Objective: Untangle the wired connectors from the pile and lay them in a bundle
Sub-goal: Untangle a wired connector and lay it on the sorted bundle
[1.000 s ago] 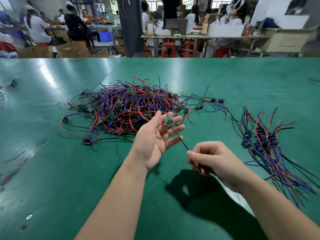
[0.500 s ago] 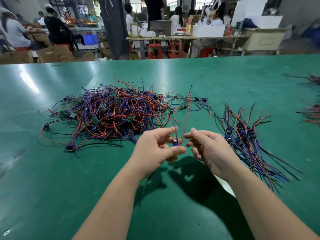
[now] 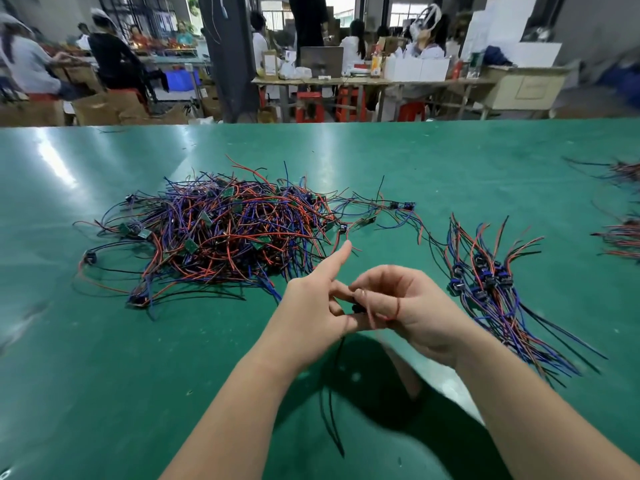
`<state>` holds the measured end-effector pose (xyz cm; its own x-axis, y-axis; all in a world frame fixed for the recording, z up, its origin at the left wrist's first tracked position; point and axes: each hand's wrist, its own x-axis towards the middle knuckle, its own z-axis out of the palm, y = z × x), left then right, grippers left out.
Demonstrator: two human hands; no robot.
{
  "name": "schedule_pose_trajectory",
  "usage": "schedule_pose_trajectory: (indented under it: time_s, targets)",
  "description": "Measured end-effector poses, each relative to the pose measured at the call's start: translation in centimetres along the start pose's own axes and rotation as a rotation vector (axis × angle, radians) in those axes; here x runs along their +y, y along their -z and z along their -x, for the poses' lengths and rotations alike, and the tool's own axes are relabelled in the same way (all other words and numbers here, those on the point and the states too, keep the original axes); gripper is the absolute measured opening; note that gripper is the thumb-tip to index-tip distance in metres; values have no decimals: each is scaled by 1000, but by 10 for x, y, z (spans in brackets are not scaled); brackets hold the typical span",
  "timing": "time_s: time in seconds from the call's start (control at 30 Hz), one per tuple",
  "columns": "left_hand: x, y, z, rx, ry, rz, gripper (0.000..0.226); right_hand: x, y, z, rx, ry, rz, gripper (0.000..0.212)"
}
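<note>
Hands have met: left hand (image 3: 311,306) pinches the small black wired connector (image 3: 356,309), right hand (image 3: 415,306) grips its red wire (image 3: 397,306). Large tangled red-blue wire pile (image 3: 225,237) remains beyond them; small sorted bundle (image 3: 485,282) lies rightward.

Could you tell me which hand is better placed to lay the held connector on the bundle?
Probably the right hand: it grips the wired connector and sits beside the bundle, while the left hand is on the pile side.

Hands holding one wired connector (image 3: 356,309).
Left hand (image 3: 311,306) and right hand (image 3: 412,306) are pinching it between pile (image 3: 225,237) and bundle (image 3: 485,282).
</note>
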<state>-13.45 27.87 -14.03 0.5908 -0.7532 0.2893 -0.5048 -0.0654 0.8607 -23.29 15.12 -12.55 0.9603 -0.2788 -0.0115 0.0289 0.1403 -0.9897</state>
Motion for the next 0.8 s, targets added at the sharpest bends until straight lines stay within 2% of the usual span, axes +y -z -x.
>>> schedule_pose_trajectory:
  time_s: [0.1,0.23,0.33,0.4,0.53,0.6,0.67,0.8]
  targets:
    - [-5,5,-3,92,60,-30,92,-34,11,-22,133,81,143,3]
    - [-10,16,-7,253,154,-150,66,-93,51,-70,474,296,427,14]
    - [-14,21,-8,353,236,-194,59,-111,76,-108,579,371,663,18]
    - [-14,23,-8,367,271,-201,55,-105,90,-125,561,269,812,17]
    - [-15,22,-7,367,335,-204,51,-71,104,-138,379,-77,1201,43]
    - [-16,21,-7,371,359,-192,49,-55,96,-141,311,-179,1407,51]
    - [-15,21,-7,356,377,-195,48,-41,76,-146,290,-125,1505,50]
    - [-13,19,-6,337,370,-212,42,-25,9,-149,207,239,1310,30]
